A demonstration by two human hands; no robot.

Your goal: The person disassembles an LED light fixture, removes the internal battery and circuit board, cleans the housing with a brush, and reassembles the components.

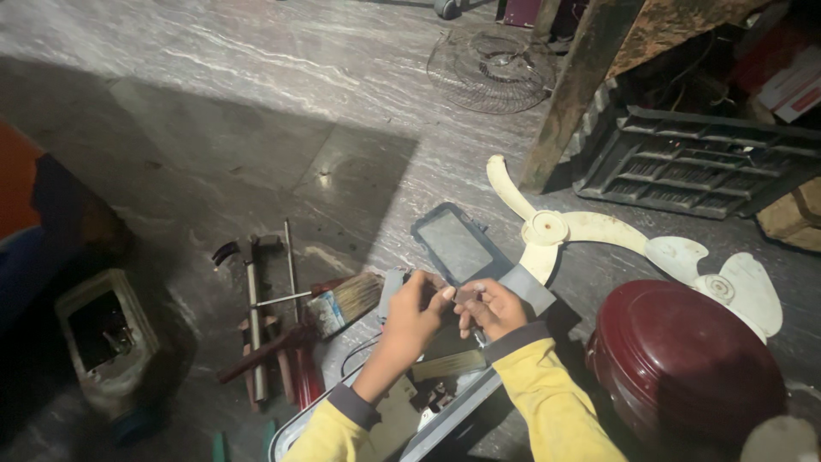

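The person is sitting low over a grey stone floor (256, 111) and is wearing yellow sleeves with grey cuffs. The left hand (416, 310) and the right hand (489, 308) are coming together in the middle, almost touching. Both hands are curling their fingers around a small part (462, 295), and they seem to be pinching it between them. The part is too small and dark to tell what it is. It is sitting just above an open grey case (445, 402) near the person's lap.

A grey flat frame (453, 244) is lying on the floor just behind the hands. A cream fan blade (590, 231) is lying to the right of it. A dark red round cover (684, 359) is sitting near the right arm. A paint brush (346, 301) is lying just left of the left hand, beside some long metal tools (265, 325). A wire fan guard (492, 73) is lying far away on the floor. A black plastic grille (693, 162) is lying at the far right.
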